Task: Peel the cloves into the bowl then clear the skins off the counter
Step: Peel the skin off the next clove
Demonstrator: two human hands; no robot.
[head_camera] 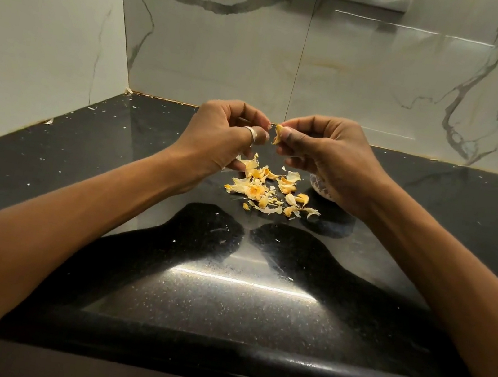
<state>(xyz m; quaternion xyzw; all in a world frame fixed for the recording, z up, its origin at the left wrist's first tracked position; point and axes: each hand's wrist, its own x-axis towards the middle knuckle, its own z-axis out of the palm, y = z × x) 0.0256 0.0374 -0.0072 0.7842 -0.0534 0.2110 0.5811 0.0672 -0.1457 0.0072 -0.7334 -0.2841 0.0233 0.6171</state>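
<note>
Right grip (327, 160) pinches a clove (277, 135) above the skins (268, 191) — left grip (223, 138) curled beside it, hold unclear.

No readable text or labels anywhere.

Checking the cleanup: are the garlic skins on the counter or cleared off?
On the counter: loose skins lie scattered in a pile at its middle.

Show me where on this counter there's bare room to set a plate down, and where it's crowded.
Bare: the glossy stretch of counter between the forearms, from the skin pile to the front edge; also the strip along the left wall, flecks only. Crowded: the middle, with that pile and the bowl half hidden behind the right hand.
</note>
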